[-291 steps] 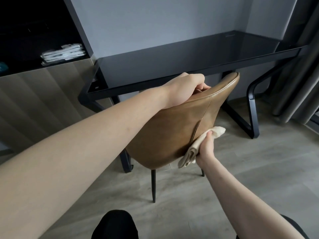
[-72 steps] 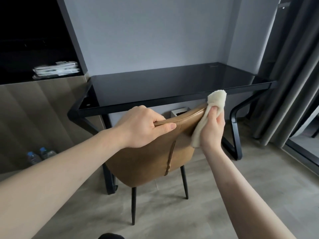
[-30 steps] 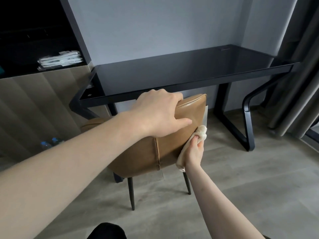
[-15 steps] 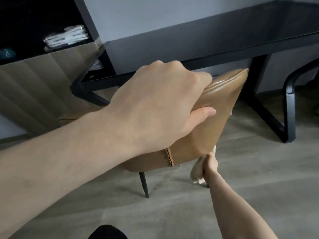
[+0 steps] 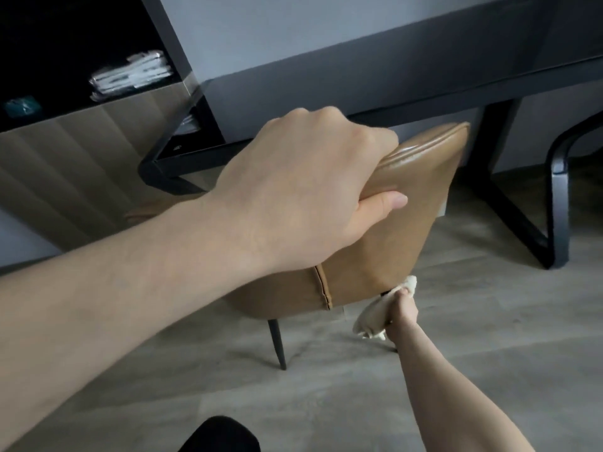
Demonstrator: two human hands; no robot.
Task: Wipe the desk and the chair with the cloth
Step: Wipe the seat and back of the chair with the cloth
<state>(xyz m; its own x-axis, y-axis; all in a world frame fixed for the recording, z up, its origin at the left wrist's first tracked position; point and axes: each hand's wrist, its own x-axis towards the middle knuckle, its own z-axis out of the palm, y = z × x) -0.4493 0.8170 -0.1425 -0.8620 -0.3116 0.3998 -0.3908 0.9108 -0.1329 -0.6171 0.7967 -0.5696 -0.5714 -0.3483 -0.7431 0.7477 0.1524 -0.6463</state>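
A tan leather chair point(image 5: 385, 243) stands in front of the black glass desk point(image 5: 375, 79), its back turned to me. My left hand point(image 5: 303, 190) grips the top edge of the backrest, fingers over the far side and thumb on the near side. Low at the chair's right rear corner, my right hand point(image 5: 403, 309) grips a bunched cream cloth point(image 5: 375, 316) against the bottom edge of the shell, beside a black chair leg. Most of the seat is hidden behind the backrest and my left arm.
The desk's black metal frame leg point(image 5: 554, 203) stands on the grey wood floor at the right. A wood-panelled cabinet point(image 5: 75, 164) at the left has a dark shelf holding folded white packets point(image 5: 130, 75). My dark-clad knee point(image 5: 218, 435) shows at the bottom.
Over the last second my right hand slid the cloth down the chair's right rear side to its bottom corner. My head came closer and lower; my left hand kept its grip.
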